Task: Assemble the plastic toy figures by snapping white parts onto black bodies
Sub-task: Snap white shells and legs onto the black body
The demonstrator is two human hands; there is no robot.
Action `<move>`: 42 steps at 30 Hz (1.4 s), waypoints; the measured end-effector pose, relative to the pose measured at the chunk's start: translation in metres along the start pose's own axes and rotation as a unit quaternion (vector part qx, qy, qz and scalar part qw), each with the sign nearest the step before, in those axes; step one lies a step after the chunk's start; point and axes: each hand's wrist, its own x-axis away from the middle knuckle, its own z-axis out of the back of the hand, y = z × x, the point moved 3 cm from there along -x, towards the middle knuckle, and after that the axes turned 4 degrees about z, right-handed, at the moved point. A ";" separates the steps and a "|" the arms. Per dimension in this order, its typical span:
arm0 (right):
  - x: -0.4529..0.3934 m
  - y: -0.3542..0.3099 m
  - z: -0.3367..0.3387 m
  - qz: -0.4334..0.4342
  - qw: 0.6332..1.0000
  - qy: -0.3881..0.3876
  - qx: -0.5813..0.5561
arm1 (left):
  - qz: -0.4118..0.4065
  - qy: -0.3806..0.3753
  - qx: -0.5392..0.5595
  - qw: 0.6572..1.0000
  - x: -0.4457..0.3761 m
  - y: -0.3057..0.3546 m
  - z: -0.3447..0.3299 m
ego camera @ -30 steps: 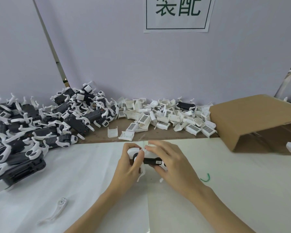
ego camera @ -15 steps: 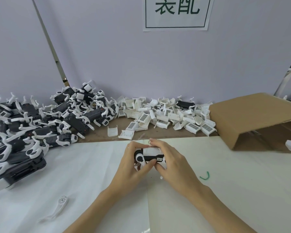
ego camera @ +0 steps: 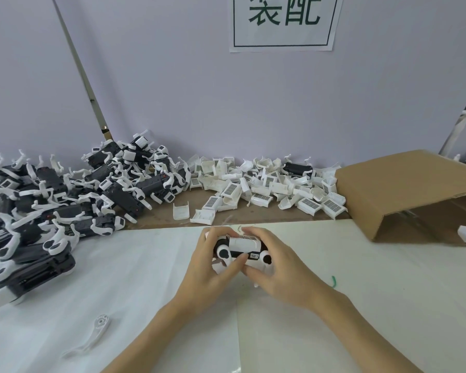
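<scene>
Nearest the camera, a loose white plastic arm piece with a round end (ego camera: 90, 339) lay on the white table sheet (ego camera: 145, 278), not yet used. Just beyond it, the left hand (ego camera: 209, 270) and the right hand (ego camera: 276, 267) both curled around one black toy body with white parts on it (ego camera: 240, 250), held between them above the sheet; the left thumb pressed against its near side and the right fingers wrapped its right end. A white cover sat along its top and white round pieces showed at both ends, so this figure looked close to finished, though whether every part had clicked home could not be told.

To the left, a large heap of finished black-and-white figures (ego camera: 65, 200) suggested much of the batch was done. Farther back, a pile of loose white plastic covers (ego camera: 267, 189) and an open brown cardboard box (ego camera: 409, 189) showed plenty left to fit.

Compared with a second earlier, the figure had been turned so its white top faced the camera, and both hands had shifted slightly away from the person.
</scene>
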 end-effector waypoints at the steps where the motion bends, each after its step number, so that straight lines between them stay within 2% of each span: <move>1: 0.000 0.001 0.003 0.003 1.000 0.009 -0.015 | -0.007 0.003 -0.013 1.000 0.000 0.001 0.001; 3: 0.000 0.000 0.011 0.033 0.997 0.065 0.030 | -0.012 0.019 -0.035 0.999 0.000 0.004 0.000; 5: 0.000 -0.004 0.014 0.083 0.981 0.116 0.133 | 0.008 0.054 -0.047 0.997 -0.002 0.006 0.001; 8: -0.001 -0.011 0.010 0.149 0.952 0.129 0.236 | 0.055 0.058 0.014 0.997 -0.006 0.006 0.002; 10: -0.001 -0.011 0.006 0.155 0.951 0.117 0.240 | 0.091 0.028 0.086 0.992 -0.009 0.003 0.000; 12: 0.000 -0.006 0.004 0.122 0.972 0.078 0.188 | 0.118 0.028 0.130 0.984 -0.009 0.003 0.002; 15: 0.004 0.001 0.005 0.028 0.996 0.020 0.080 | 0.121 0.014 0.150 0.981 -0.007 0.006 0.003; 18: 0.004 0.002 0.010 0.018 0.999 0.032 0.039 | 0.115 -0.004 0.145 0.983 -0.006 0.007 0.000; 21: 0.002 -0.006 0.011 0.065 0.988 0.050 0.131 | 0.108 0.003 0.110 0.988 -0.004 0.007 -0.005; 24: -0.001 -0.015 0.006 0.115 0.955 0.074 0.262 | 0.101 -0.002 0.076 0.992 -0.003 0.012 -0.007; 28: -0.002 -0.027 -0.003 0.116 0.925 0.118 0.342 | -0.027 -0.015 -0.087 0.996 0.001 0.020 -0.012; 30: 0.000 -0.027 -0.004 0.108 0.935 0.122 0.314 | -0.065 -0.008 -0.164 0.984 0.001 0.024 -0.012; 33: -0.002 -0.022 0.002 0.077 0.969 0.094 0.217 | -0.173 0.069 -0.354 0.917 -0.003 0.029 -0.002; 36: -0.001 -0.022 -0.001 0.090 0.987 0.055 0.120 | -0.224 0.121 -0.391 0.885 -0.004 0.031 0.005; 38: 0.000 -0.024 -0.007 0.096 0.992 0.038 0.074 | -0.269 0.091 -0.384 0.879 -0.003 0.029 0.005; 42: 0.000 -0.025 -0.007 0.097 0.988 0.081 0.089 | -0.318 0.069 -0.373 0.869 -0.006 0.028 0.005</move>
